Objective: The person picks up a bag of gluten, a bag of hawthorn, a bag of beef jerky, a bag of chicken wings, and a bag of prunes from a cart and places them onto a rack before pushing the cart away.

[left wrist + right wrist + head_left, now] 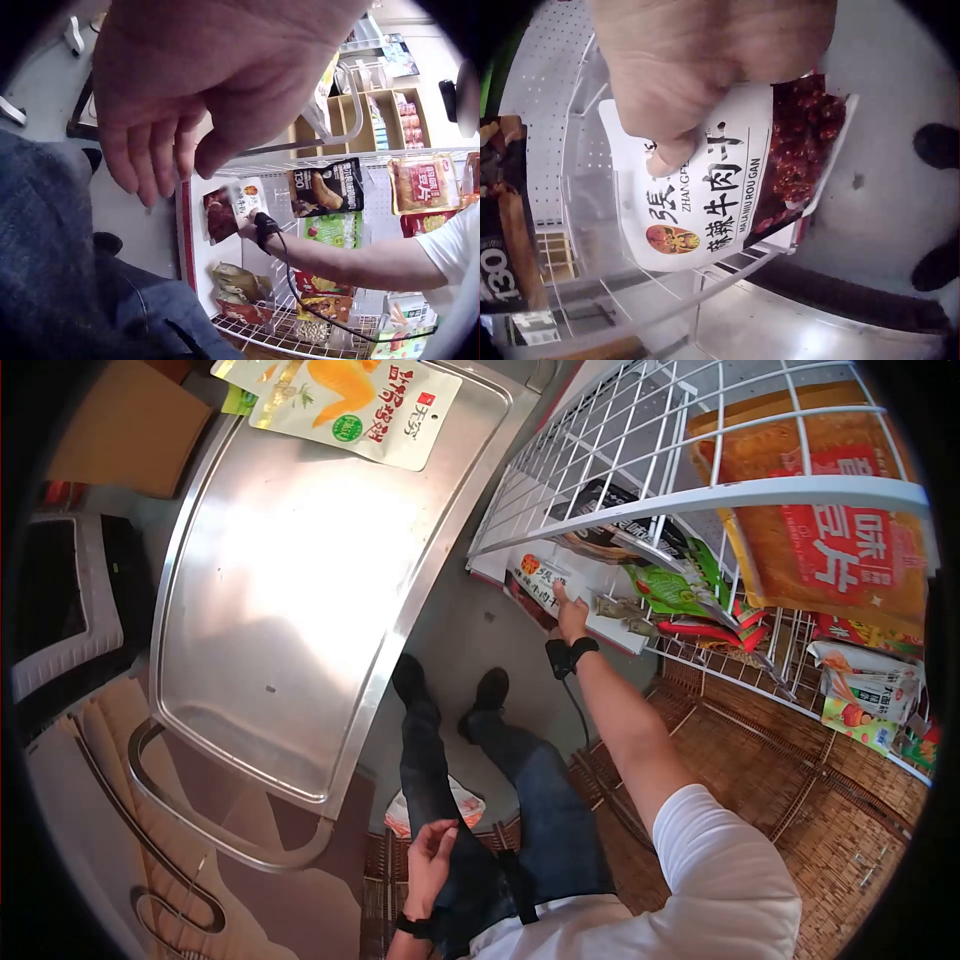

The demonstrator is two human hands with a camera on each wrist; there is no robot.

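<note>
My right hand point(572, 615) pinches a white and dark red beef jerky packet point(540, 582) at the low end of the wire rack. In the right wrist view the thumb of the right hand point(705, 67) lies across the white part of the packet point(742, 165), its meat picture facing the camera; the other fingers are hidden. My left hand point(432, 855) holds nothing and hangs over my thigh with fingers loosely bent, also in the left wrist view, where the left hand point(217, 90) is far from the packet point(234, 210).
The white wire rack point(800, 490) holds several snack bags, including a large orange bag point(830, 540). A metal tray table point(290, 590) stands at the left with a yellow and white packet point(350, 410) at its far end. A plastic bag point(465, 803) lies by my legs.
</note>
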